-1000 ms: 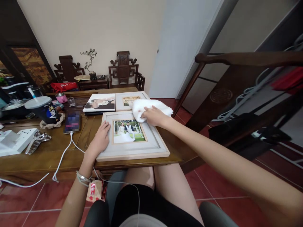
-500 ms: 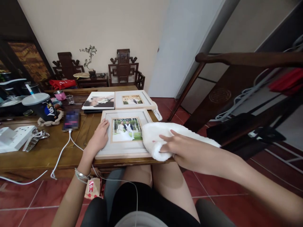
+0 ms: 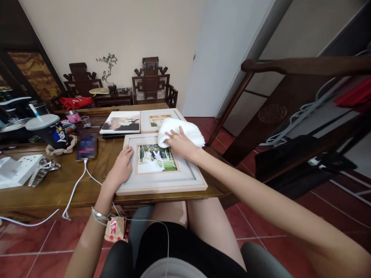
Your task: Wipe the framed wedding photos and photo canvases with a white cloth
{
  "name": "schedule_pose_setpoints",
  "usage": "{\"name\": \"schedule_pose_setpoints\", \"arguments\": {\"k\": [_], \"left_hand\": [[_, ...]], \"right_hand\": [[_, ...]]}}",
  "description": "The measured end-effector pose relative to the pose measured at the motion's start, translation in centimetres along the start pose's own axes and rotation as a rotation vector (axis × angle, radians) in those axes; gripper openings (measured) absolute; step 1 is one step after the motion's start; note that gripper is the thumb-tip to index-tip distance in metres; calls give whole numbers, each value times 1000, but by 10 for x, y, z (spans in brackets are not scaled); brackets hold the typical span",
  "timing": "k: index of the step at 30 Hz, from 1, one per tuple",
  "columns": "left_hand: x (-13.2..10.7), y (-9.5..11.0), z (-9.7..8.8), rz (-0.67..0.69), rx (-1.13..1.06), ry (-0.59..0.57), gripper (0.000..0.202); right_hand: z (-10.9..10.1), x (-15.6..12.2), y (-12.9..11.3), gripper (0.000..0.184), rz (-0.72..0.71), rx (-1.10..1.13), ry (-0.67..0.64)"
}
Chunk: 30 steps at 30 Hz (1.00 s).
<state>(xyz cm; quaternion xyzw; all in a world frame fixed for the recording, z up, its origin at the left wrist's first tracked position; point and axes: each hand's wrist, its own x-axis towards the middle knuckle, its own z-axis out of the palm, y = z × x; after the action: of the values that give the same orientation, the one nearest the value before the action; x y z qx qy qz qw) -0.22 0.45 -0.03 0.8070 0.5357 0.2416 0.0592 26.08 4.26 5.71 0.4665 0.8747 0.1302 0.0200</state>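
A picture frame [image 3: 162,185] with a pale wooden border and a photo of two people lies face up at the table's front edge. My left hand [image 3: 123,164] rests along its left side, fingers lying over the border. My right hand [image 3: 181,144] grips a fluffy white cloth [image 3: 185,129], bunched at the frame's upper right corner. The cloth covers that corner and overlaps part of a second picture frame [image 3: 146,120] lying just behind. Left of the second frame is a white photo album or print [image 3: 133,116] on a dark flat item.
On the wooden table [image 3: 101,170] stand a dark cup with a straw [image 3: 56,131], a phone [image 3: 86,146] on a white cable, a power strip [image 3: 21,170] and a pink cup [image 3: 73,116]. A dark wooden chair back [image 3: 278,100] rises at the right.
My right hand has moved the white cloth from the frame's lower right side up to its upper right corner. My left hand stays on the left edge.
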Motion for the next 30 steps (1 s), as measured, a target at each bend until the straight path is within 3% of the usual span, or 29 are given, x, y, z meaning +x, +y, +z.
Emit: {"name": "schedule_pose_setpoints", "arguments": {"k": [4, 12, 15, 19, 24, 27, 30], "left_hand": [[0, 2, 3, -14, 4, 7, 58], [-2, 5, 3, -58, -18, 0, 58], [-2, 6, 2, -58, 2, -17, 57], [-2, 7, 3, -54, 15, -15, 56], [-1, 3, 3, -33, 7, -19, 57], [-1, -3, 3, 11, 2, -7, 57], [0, -7, 3, 44, -4, 17, 56]], "right_hand": [[-10, -32, -15, 43, -113, -11, -52], [-77, -108, -51, 37, -206, 191, -350], [-78, -114, -62, 42, -195, 267, -308], [-49, -94, -67, 51, -155, 275, -164], [-6, -33, -35, 59, -31, 183, -3], [8, -3, -15, 58, -6, 95, 47], [12, 1, -12, 54, -51, 28, 33]]}}
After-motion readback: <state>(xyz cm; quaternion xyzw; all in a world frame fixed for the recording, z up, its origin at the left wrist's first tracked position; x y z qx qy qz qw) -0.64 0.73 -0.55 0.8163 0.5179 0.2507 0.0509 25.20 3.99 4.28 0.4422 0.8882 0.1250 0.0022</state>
